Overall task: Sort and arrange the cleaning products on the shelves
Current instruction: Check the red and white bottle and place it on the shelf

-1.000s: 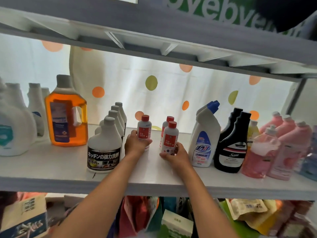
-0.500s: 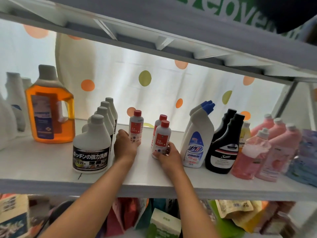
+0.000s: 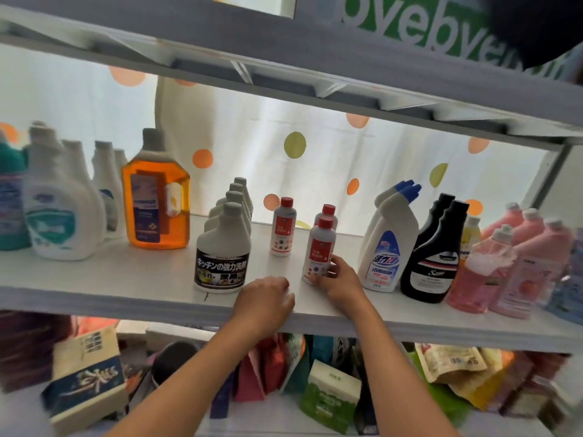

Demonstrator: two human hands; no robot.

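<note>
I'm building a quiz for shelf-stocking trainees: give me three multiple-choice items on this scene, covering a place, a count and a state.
1. The orange liquid jug stands:
A. left of the white bottle with the black label
B. right of the black bottles
C. on the lower shelf

2. Small white bottles with red caps:
A. one
B. three
C. five

3. The right hand:
A. hangs idle
B. holds the nearest red-capped bottle
C. grips a black bottle

Answers: 1 A, the jug is further left on the same shelf; 2 B, three red caps show; 3 B, its fingers wrap that bottle's base.

Upright red-capped bottles (image 3: 319,252) on shelf (image 3: 132,275)
</note>
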